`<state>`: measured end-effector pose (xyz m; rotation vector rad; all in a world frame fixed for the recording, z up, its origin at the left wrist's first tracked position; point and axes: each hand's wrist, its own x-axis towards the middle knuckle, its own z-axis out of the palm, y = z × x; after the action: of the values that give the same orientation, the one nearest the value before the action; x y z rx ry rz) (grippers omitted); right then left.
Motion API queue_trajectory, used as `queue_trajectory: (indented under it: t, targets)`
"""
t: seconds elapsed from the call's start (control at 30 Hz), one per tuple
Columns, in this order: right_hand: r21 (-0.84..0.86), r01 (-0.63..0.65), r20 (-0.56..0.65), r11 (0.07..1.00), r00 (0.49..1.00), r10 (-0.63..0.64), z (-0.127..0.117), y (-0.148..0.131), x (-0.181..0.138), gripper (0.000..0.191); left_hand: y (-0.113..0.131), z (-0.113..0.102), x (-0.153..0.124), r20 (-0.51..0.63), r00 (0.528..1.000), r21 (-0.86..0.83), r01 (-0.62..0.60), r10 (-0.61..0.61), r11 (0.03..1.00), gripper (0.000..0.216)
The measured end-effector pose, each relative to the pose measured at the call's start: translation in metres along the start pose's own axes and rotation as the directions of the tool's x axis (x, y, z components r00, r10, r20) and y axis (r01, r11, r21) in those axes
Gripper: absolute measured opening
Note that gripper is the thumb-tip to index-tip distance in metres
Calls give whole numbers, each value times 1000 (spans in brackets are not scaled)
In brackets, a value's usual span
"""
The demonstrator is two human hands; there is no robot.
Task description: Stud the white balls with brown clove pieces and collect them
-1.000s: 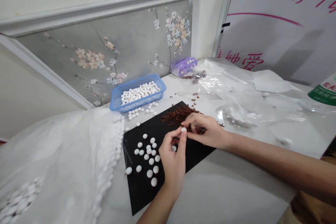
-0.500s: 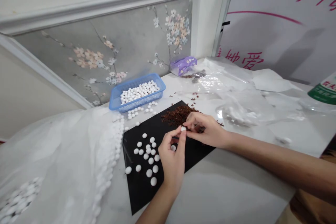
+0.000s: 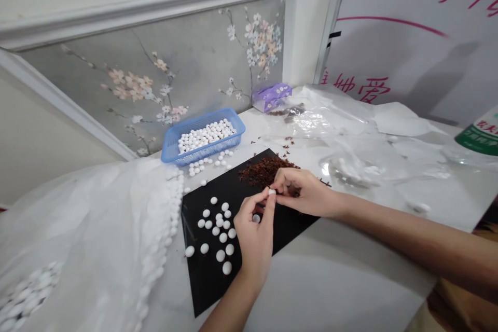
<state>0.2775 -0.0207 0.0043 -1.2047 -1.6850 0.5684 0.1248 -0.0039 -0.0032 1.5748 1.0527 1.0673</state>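
Observation:
A small white ball (image 3: 272, 192) is pinched between the thumb and forefinger of my left hand (image 3: 254, 236). Right beside it, the fingertips of my right hand (image 3: 307, 192) are closed together at the top of the ball; what they hold is too small to make out. Both hands are above a black mat (image 3: 212, 290). Behind my right hand lies a heap of small reddish-brown pieces (image 3: 259, 171), some of them star-shaped. To the left of my left hand, several white balls (image 3: 219, 222) are scattered on the mat, a few with brown bits attached.
A blue basket (image 3: 167, 148) full of white balls stands against the wall, with loose balls in front. A white translucent bag (image 3: 101, 228) of balls covers the left side. Clear plastic bags (image 3: 350, 153), a purple packet (image 3: 272, 97) and a green-labelled bottle (image 3: 480, 137) are at the back and right.
Hardly anything differs. Both hands stay together at the white ball, with only a slight shift of the fingertips.

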Motion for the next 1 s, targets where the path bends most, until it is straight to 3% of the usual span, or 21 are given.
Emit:
queue_trajectory:
  t: [0.33, 0.57, 0.67, 0.8, 0.9, 1.0]
  targets:
    - [-12, -4, 14, 1000, 1000, 4, -1, -1, 0, 10, -2, 0, 2, 17, 1000, 6, 16, -16, 1000, 20]
    - [-123, 111, 74, 986, 992, -102, -10, -1, 4, 6, 7, 0, 8, 99, 995, -65, 42, -35, 997, 18]
    - [-167, 143, -6, 976, 989, -146, -19, -4, 7, 15, 20, -9, 21, 60, 998, -72, -10, 14, 997, 24]
    - [-256, 86, -114, 963, 986, -118, -29, -4, 10, 10, 35, -37, 48, 55, 993, 92, -109, 104, 990, 26]
    - [-353, 29, 48, 935, 999, -13, -33, -2, 13, 8, 35, -64, 69, 25, 990, 247, -143, 141, 959, 22]
    - [-468, 38, 248, 883, 965, 90, -31, 2, 13, 5, 28, -90, 85, 31, 988, 542, -145, 153, 828, 22]
